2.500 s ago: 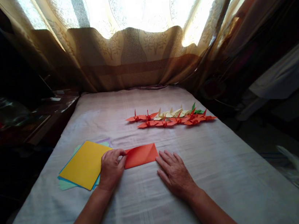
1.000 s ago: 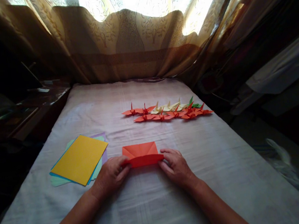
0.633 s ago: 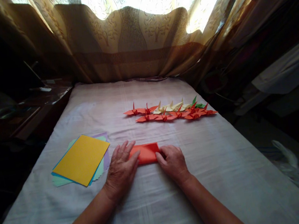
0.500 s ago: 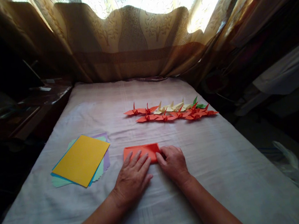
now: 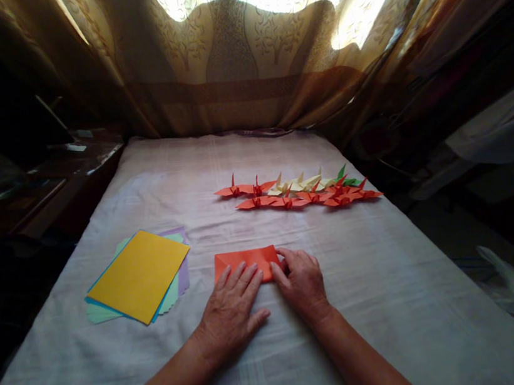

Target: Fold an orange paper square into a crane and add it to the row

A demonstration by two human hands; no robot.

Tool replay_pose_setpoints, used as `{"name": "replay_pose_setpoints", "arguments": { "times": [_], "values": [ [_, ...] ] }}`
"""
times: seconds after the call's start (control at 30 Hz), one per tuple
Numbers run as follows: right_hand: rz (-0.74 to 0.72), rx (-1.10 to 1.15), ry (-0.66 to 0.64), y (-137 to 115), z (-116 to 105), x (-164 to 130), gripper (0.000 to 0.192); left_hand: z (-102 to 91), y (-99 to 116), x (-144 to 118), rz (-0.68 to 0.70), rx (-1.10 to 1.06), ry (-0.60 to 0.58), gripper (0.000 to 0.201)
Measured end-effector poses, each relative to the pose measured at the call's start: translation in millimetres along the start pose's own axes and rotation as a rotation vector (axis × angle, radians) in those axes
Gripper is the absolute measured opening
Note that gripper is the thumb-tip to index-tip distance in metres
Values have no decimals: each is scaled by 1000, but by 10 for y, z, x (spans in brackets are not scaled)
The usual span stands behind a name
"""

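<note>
A folded sheet of orange origami paper lies on the cloth in front of me, its long side running left to right. My left hand rests flat on the paper's lower left part with fingers stretched out. At the right end, my right hand has its thumb and curled fingers closed around the paper's edge. Beyond the paper stand several folded paper cranes in two rows: orange cranes, pale yellow cranes and a green crane.
To the left lies a stack of coloured sheets, a yellow sheet on top of blue, mint and purple ones. A pale cloth covers the surface. Behind it hangs a patterned curtain. Dark, cluttered spaces flank both sides.
The paper's right part, which was raised and shadowed along its far edge, now lies flatter. Both hands stay at the paper with small shifts. The whole view has moved slightly.
</note>
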State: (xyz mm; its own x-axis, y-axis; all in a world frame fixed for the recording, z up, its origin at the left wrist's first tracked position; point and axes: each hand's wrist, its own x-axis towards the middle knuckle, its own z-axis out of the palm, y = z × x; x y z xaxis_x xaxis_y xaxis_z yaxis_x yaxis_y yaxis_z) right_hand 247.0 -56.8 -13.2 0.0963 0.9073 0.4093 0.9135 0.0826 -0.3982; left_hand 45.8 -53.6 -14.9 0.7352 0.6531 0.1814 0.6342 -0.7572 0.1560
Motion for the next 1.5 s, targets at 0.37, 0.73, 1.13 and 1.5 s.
{"name": "replay_pose_setpoints", "arguments": {
  "times": [0.37,0.73,1.13,1.5],
  "values": [
    [-15,-35,8,7,21,-11,24,-67,4,30,-24,-34,-37,65],
    [-27,-51,54,34,21,-22,29,-59,2,28,-35,-36,-47,65],
    [-342,-107,-273,-19,-124,-352,47,0,2,27,-24,12,-10,65],
    [-383,-97,-265,-89,-226,-435,46,53,-26,12,-6,23,40,67]
  ]
}}
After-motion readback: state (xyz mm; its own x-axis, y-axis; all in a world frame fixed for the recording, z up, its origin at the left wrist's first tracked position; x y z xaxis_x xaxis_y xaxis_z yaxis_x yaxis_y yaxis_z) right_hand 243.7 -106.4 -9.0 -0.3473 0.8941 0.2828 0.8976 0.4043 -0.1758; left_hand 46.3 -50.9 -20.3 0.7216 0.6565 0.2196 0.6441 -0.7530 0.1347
